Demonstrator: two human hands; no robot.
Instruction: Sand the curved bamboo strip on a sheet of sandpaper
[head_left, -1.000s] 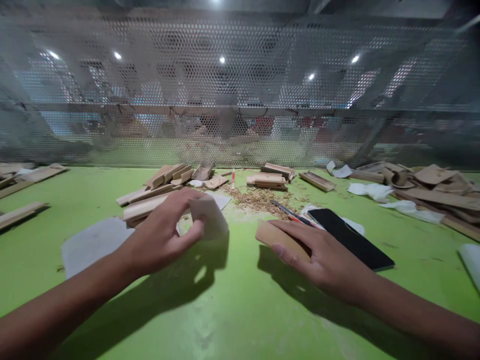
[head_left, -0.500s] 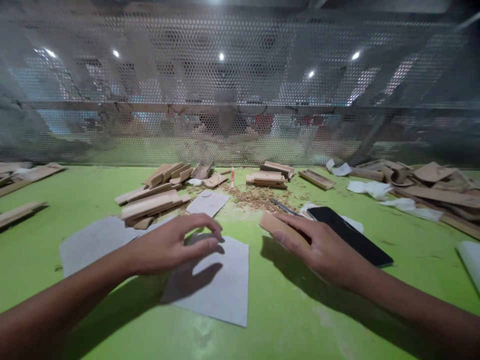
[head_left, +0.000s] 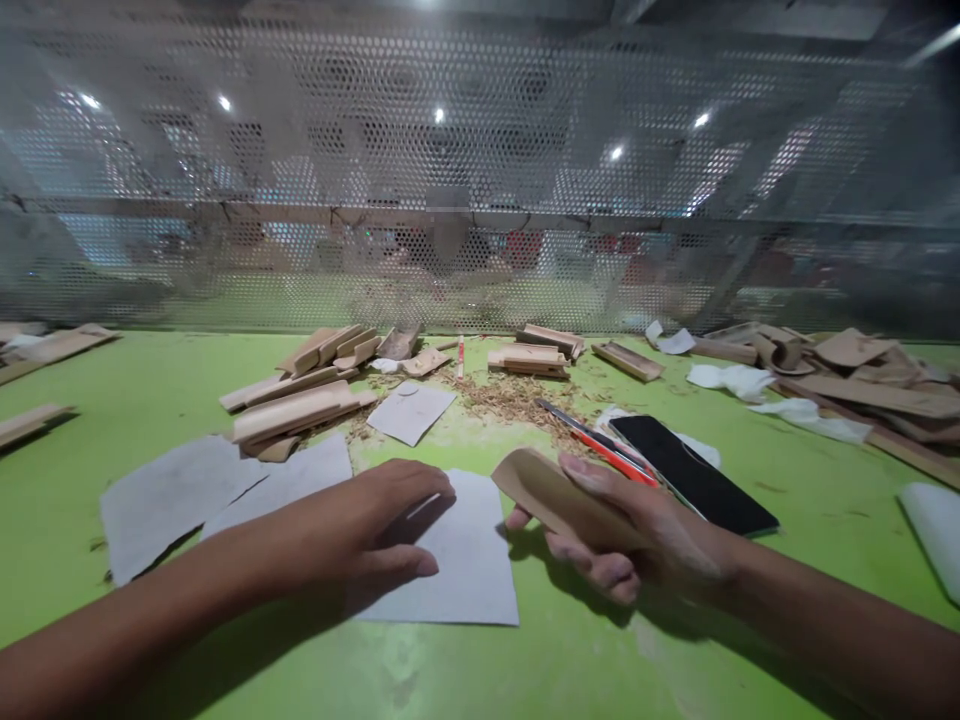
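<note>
My right hand point(head_left: 637, 530) is closed around a curved piece of bamboo point(head_left: 547, 490), its brownish hollow side turned up and the thumb along its upper edge. It is held over the green table, just right of a white sheet of paper point(head_left: 465, 570). My left hand point(head_left: 382, 520) rests palm down on or just over that sheet, fingers stretched out and thumb apart, with nothing in it. Behind my right hand lies a utility knife point(head_left: 615, 458) with a red-orange handle, beside a black phone point(head_left: 690, 470).
Several bamboo pieces point(head_left: 300, 408) are piled at the left, and more point(head_left: 529, 358) lie at the back. Wood shavings point(head_left: 502, 395) cover the middle. Torn white sheets point(head_left: 169, 500) lie left. Scraps point(head_left: 862, 375) heap at the right. A perforated metal screen point(head_left: 480, 270) stands behind.
My right hand has turned over, so the bamboo piece now shows its hollow side, and the knife handle is uncovered. My left hand has flattened and the paper under it has turned.
</note>
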